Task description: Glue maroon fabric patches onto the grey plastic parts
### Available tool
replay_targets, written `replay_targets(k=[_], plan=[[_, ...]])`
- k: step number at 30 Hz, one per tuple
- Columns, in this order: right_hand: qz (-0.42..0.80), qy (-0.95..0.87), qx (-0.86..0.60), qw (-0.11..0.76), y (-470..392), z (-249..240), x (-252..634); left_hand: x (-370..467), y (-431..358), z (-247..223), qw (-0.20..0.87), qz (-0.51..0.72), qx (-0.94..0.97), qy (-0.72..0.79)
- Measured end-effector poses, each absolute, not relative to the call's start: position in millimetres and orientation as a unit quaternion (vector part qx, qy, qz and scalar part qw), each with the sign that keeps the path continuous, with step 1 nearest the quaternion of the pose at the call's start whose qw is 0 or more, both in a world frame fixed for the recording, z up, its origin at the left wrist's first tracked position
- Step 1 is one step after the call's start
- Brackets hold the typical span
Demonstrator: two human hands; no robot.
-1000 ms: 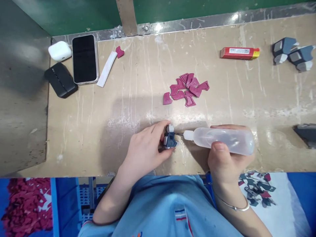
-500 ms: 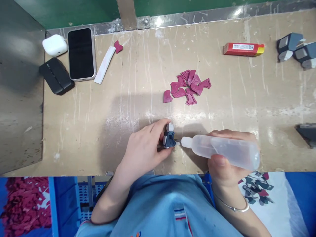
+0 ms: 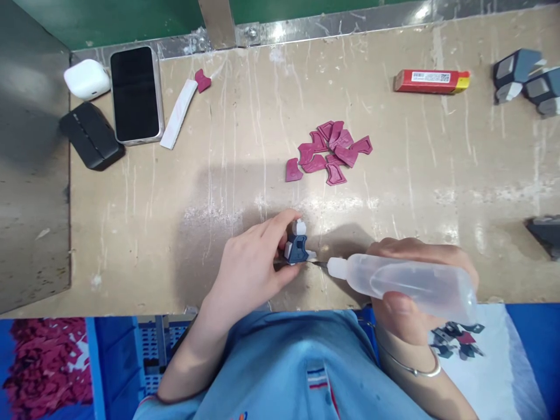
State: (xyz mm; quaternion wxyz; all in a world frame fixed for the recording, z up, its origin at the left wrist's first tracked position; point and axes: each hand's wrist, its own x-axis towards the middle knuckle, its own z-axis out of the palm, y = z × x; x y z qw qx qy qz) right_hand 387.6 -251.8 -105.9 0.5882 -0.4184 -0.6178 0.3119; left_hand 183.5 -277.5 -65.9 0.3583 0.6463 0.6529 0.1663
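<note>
On the near side of a pile of maroon pieces (image 3: 345, 154), the left hand (image 3: 251, 256) is pinching a small dark blue and light grey part (image 3: 297, 249) between thumb and fingers; whether it is resting on the desk (image 3: 245, 128), I cannot tell. To the right of the pile and nearer the person, the right hand (image 3: 415, 280) is holding a translucent bottle (image 3: 411, 283) with fingers wrapping around it. The bottle's thin nozzle (image 3: 321, 264) is pointing left at the part's near edge; whether the tip is touching, I cannot tell.

Left of the pile and on its far side, a phone (image 3: 135, 96) is lying beside a white case (image 3: 86, 79) and a black case (image 3: 91, 136). A white strip (image 3: 179, 114) is slanting there toward a lone maroon piece (image 3: 202, 80). Right of the pile, also beyond it, a red item with a yellow end (image 3: 426, 81) is lying crosswise.
</note>
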Motion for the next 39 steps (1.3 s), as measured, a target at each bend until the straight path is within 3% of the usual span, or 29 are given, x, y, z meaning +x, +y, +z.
replay_targets(k=[11,26,30,33,36,39], plan=[[0.261,-0.590,-0.507,0.572,-259,-112,391,183,-280,-68,0.347,0.190,0.657,0.643],[0.199,-0.642,-0.482,0.562,-255,-111,389,183,-278,-67,0.357,0.175,0.645,0.652],[0.272,-0.578,-0.504,0.581,-255,-112,388,182,-279,-67,0.353,0.180,0.652,0.647],[0.412,-0.483,-0.486,0.600,-239,-107,397,182,-280,-69,0.347,0.194,0.652,0.645],[0.552,-0.446,-0.465,0.529,-213,-96,416,181,-282,-70,0.358,0.207,0.638,0.650],[0.472,-0.571,-0.476,0.474,-193,-88,429,180,-284,-69,0.385,0.222,0.620,0.647]])
